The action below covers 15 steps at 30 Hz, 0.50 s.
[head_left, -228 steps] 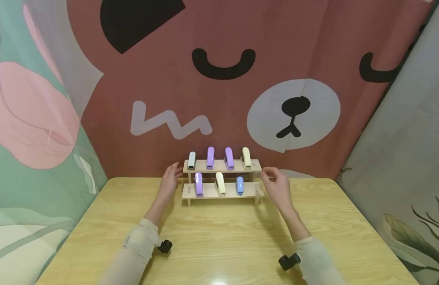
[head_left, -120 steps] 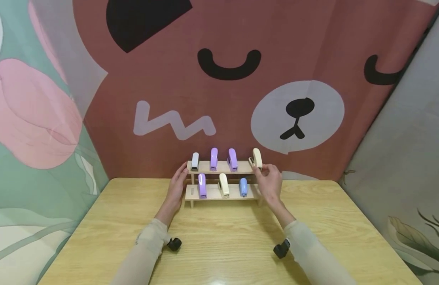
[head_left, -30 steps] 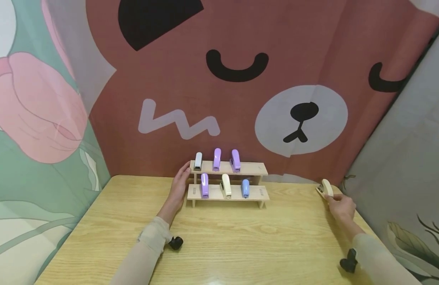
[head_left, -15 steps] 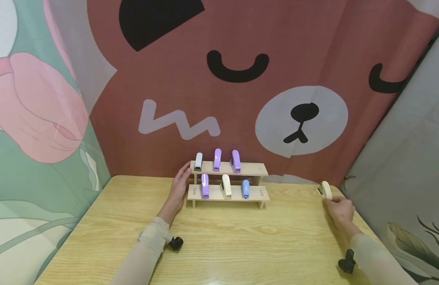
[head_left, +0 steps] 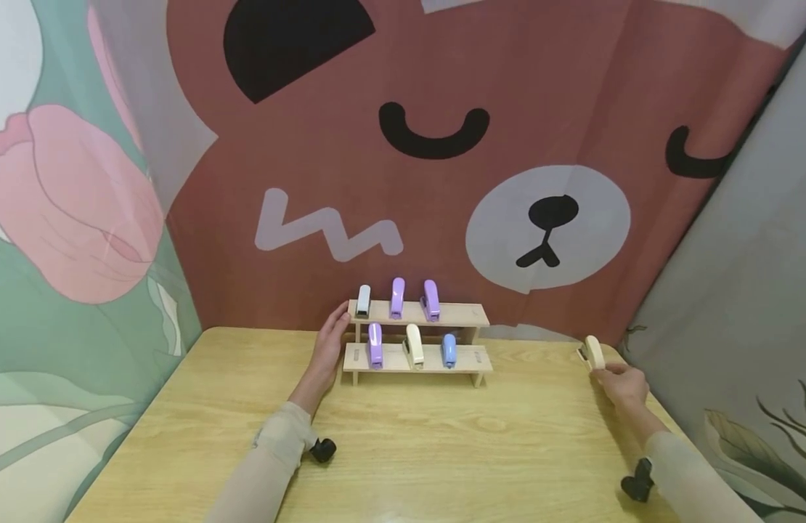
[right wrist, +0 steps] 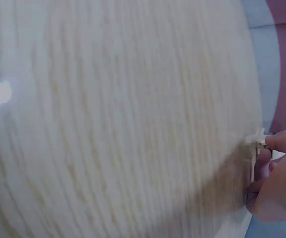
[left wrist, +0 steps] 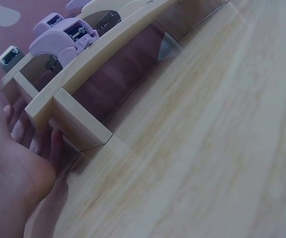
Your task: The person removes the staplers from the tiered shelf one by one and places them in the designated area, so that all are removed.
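Observation:
A cream stapler (head_left: 595, 353) is pinched between the thumb and fingers of my right hand (head_left: 625, 385) at the table's back right corner. In the right wrist view, part of that right hand (right wrist: 282, 173) hides most of the stapler. My left hand (head_left: 327, 345) touches the left end of a two-tier wooden rack (head_left: 465, 312), its relaxed fingers (left wrist: 21, 129) against the end of the tiers in the left wrist view. Along the upper tier stand a pale grey stapler (head_left: 363, 301) and two purple staplers (head_left: 397, 298). The lower tier bears a purple stapler (head_left: 375, 345), a cream stapler (head_left: 413, 346) and a small blue stapler (head_left: 449, 350).
The rack stands at the back of a wood-grain table (head_left: 403, 443). Close behind it hangs a reddish-brown bear-print curtain (head_left: 298, 160). A grey curtain (head_left: 743, 240) runs along the right side, near my right hand, and a green floral one (head_left: 63, 349) along the left.
My right hand took the cream stapler from the upper tier's right end and carried it to the table's back right corner. My left hand came to the rack's left end and stayed there.

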Tool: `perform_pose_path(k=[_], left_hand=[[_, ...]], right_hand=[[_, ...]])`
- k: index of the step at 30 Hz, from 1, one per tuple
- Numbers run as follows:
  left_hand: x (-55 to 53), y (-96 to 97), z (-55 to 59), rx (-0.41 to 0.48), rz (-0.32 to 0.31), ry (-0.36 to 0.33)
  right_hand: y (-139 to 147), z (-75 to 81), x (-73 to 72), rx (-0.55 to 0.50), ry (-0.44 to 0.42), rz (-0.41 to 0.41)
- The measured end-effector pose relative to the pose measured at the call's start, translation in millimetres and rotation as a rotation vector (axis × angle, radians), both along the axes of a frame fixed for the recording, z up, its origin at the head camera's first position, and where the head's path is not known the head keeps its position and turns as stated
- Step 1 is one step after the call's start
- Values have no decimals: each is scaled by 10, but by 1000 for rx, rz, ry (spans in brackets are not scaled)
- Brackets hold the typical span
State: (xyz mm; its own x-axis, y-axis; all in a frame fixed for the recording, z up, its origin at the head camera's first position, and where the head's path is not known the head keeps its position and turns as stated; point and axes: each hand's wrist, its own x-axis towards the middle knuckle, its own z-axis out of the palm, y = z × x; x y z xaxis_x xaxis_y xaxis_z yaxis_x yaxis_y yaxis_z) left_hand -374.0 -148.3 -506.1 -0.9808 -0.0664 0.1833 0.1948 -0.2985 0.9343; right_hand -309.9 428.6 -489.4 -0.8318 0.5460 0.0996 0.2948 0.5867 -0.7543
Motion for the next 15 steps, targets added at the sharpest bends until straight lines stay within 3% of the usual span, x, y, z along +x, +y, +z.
perform_pose_path(k=[8,15], left_hand=[[-9,14,-42,-22,9,16],[-15,-2,-37,-24,3,20]], right_hand=[[31,87,92,-45,19,10],[-91,327,150,-130,100,69]])
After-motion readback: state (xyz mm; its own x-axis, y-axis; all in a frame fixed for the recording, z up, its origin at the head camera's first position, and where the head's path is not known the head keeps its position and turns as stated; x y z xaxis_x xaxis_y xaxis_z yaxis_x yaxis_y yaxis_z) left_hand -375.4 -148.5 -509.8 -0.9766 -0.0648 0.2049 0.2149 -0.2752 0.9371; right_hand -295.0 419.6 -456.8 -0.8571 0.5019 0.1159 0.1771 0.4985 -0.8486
